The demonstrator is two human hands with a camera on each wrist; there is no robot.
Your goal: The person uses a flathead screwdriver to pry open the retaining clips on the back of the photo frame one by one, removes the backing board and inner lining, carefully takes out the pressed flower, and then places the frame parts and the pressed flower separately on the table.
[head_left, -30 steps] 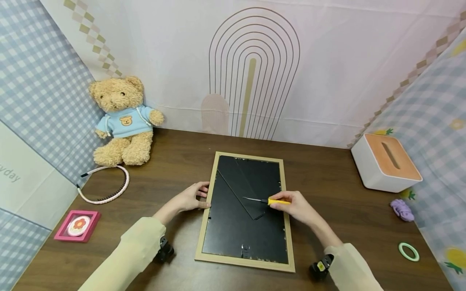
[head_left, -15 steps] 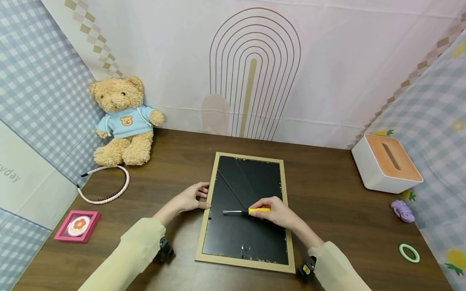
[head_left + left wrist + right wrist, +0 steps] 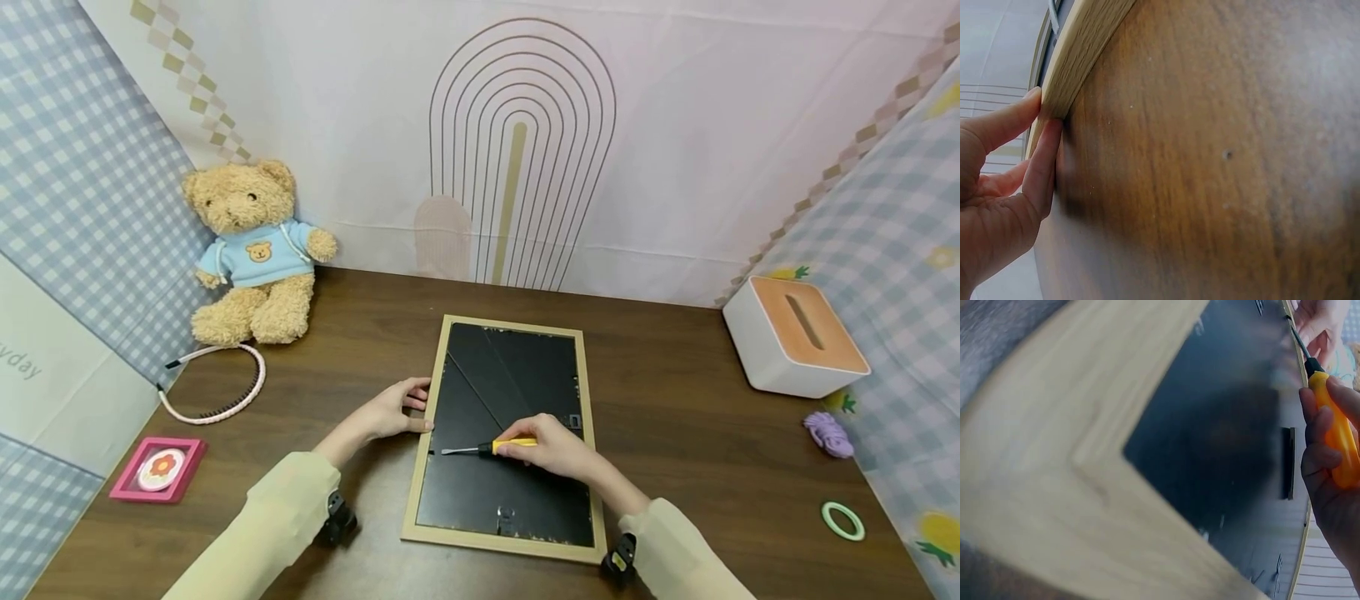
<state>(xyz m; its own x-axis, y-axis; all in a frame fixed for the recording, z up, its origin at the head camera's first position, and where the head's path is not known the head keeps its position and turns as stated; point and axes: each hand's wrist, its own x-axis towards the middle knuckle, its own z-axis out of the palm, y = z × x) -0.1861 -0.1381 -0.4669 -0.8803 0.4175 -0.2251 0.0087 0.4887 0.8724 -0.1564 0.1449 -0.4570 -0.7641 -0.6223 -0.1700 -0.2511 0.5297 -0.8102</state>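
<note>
A picture frame [image 3: 503, 546] with a pale wood border lies face down, its black backing board [image 3: 480, 492] upward. My left hand [image 3: 386, 410] holds its left edge; in the left wrist view, thumb and finger meet the wooden side [image 3: 1079, 56]. My right hand [image 3: 558, 450] grips a flathead screwdriver [image 3: 513, 442] by its yellow handle, shaft pointing left. The screwdriver's tip is close to a small dark tab [image 3: 431, 452] at the backing's left edge. In the right wrist view, fingers wrap the handle [image 3: 1340, 440]. The right hand partly covers the backing's folded stand.
A teddy bear [image 3: 255, 250] sits at the back left, with a headband [image 3: 258, 379] and a pink box [image 3: 123, 492] nearer. On the right stand a tissue box [image 3: 776, 358], a purple yarn bundle [image 3: 828, 434] and a green ring [image 3: 842, 521]. Fabric walls surround the table.
My right hand has carried the screwdriver left and toward me across the backing, from its right side to its left edge. My left hand stays at the frame's edge.
</note>
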